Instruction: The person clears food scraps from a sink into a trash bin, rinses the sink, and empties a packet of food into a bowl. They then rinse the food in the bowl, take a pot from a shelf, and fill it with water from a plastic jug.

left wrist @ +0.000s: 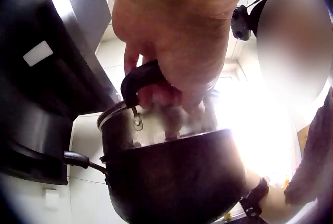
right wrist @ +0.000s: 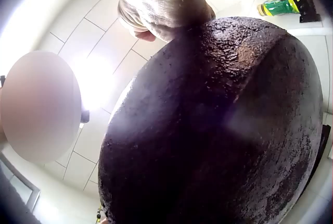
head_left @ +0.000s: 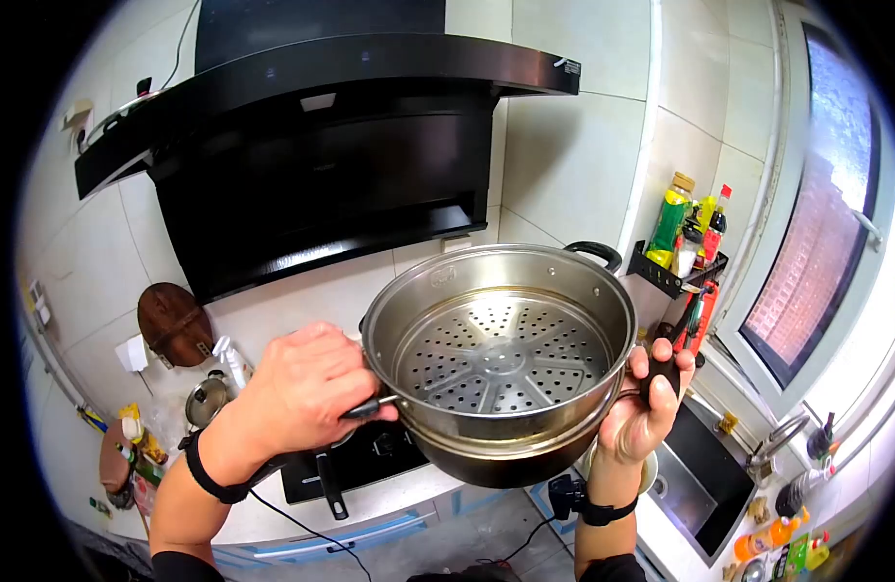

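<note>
A metal steamer tier point(head_left: 503, 361) with a perforated base sits on a dark pot point(head_left: 505, 472), both held up above the counter. My left hand point(head_left: 316, 378) grips a black side handle point(left wrist: 139, 79) on the tier's left, with its metal bracket showing below the fingers in the left wrist view. On the right, my right hand point(head_left: 643, 407) curls its fingers round a black handle point(head_left: 663, 376) beside the pot. The pot's blackened, crusted underside point(right wrist: 208, 125) fills much of the right wrist view. Another black handle point(head_left: 595, 254) stands out at the tier's far right.
A black range hood point(head_left: 321, 184) hangs ahead, over a black hob point(head_left: 379, 451). At the right lie a sink point(head_left: 704, 475) and an open window point(head_left: 806, 233). A wall rack point(head_left: 666, 276) bears bottles. A small lidded pan point(head_left: 207, 401) stands at the left.
</note>
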`<state>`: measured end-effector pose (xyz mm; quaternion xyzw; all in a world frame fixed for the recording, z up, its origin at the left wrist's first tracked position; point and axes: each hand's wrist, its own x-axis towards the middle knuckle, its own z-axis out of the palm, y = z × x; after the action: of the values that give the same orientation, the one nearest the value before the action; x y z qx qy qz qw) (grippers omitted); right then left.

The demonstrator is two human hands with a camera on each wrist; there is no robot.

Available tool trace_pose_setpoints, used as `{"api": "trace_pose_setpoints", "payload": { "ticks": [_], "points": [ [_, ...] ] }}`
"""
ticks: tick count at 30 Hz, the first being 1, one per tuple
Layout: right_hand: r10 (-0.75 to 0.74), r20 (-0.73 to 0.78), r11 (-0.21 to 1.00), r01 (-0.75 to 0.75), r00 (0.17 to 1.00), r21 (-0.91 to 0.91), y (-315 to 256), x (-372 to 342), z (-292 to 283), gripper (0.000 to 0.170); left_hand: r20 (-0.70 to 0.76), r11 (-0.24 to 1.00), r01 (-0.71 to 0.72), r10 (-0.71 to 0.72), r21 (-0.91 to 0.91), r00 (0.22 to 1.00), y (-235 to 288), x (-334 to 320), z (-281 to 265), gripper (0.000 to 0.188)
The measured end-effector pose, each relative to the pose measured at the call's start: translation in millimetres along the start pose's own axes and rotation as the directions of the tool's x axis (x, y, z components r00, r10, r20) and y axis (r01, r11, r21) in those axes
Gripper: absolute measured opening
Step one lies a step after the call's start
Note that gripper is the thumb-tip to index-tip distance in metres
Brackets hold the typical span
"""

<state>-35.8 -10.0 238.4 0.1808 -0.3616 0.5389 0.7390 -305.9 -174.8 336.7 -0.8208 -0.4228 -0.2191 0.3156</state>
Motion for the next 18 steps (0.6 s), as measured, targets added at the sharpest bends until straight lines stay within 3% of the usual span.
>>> {"api": "trace_pose_setpoints", "payload": {
  "ticks": [2, 5, 13, 17, 18],
  "points": [
    [0.021, -0.007, 1.0, -0.021, 1.0, 0.01, -1.2, 9.8, -11.5, 0.039, 0.062, 1.0, -0.019, 0.017, 0.025, 0.998, 3.5, 6.5, 5.5, 0.041],
    [0.049, -0.017, 0.998, -0.049, 0.999, 0.027, -4.7, 27.4, -30.6, 0.04, -0.023, 1.0, -0.01, 0.01, 0.024, 1.0, 16.0, 27.1, 17.9, 0.051],
    [0.052, -0.038, 0.999, -0.052, 0.998, -0.012, -16.4, 49.4, -80.1, 0.041, -0.097, 0.984, -0.052, 0.069, 0.171, 0.993, 15.9, 99.6, 0.6, 0.049],
    [0.08, -0.099, 0.995, -0.085, 0.992, -0.047, -33.0, 48.9, -107.9, 0.042, -0.291, 0.91, 0.069, 0.058, 0.408, 0.955, 3.0, 140.6, -21.4, 0.048],
    [0.081, -0.092, 0.995, -0.086, 0.992, -0.059, -37.6, 48.1, -114.9, 0.042, -0.342, 0.794, 0.157, 0.067, 0.587, 0.937, 7.5, 157.9, -28.9, 0.048]
  ]
}}
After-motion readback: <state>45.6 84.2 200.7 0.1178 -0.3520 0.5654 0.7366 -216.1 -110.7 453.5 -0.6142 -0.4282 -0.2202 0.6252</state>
